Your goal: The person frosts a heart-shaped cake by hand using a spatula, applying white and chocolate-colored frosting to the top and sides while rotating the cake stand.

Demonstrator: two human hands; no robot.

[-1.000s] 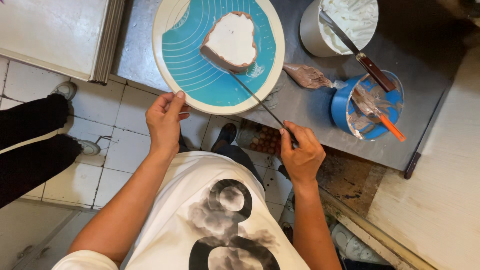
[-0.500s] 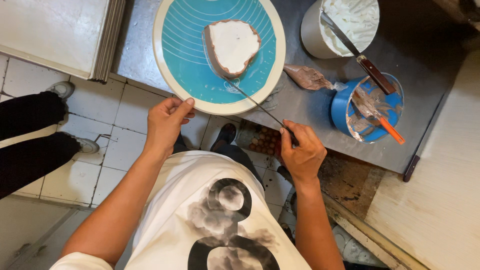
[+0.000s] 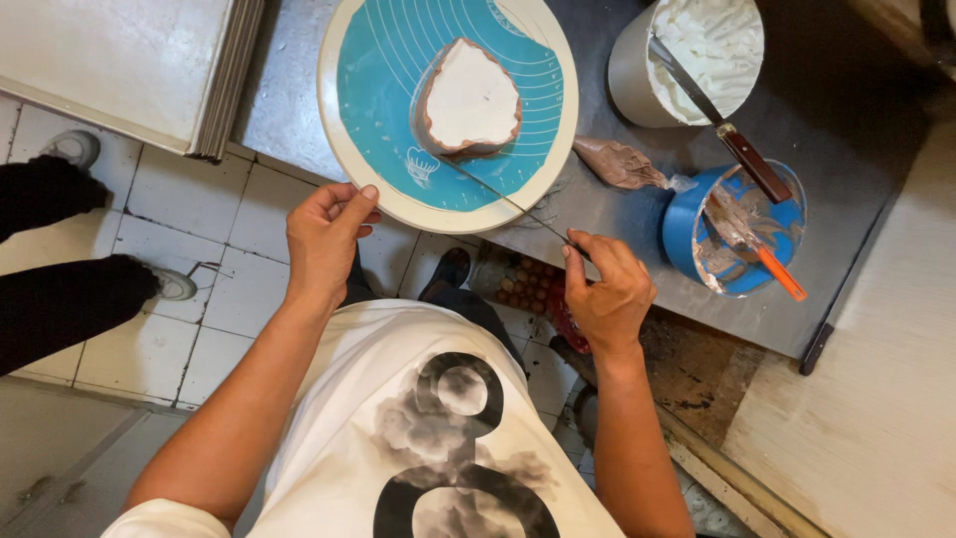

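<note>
A small heart-shaped cake (image 3: 468, 108) with white cream on top and brown sides sits on a round turntable (image 3: 354, 174) covered by a teal mat. My left hand (image 3: 324, 239) rests on the turntable's near rim, fingers on its edge. My right hand (image 3: 605, 289) grips the handle of a long thin palette knife (image 3: 503, 199), whose blade reaches to the cake's near side.
A brown piping bag (image 3: 622, 164) lies on the steel table (image 3: 597, 214). A white bucket of cream (image 3: 687, 60) holds a wooden-handled knife. A blue tub (image 3: 737, 234) holds an orange-handled spatula. Stacked trays (image 3: 119, 70) lie at left. Another person's dark legs (image 3: 60, 279) stand on the tiled floor.
The turntable has rotated, so the cake's pointed end has swung round. My left hand slid along the rim. The knife stays at the cake's side.
</note>
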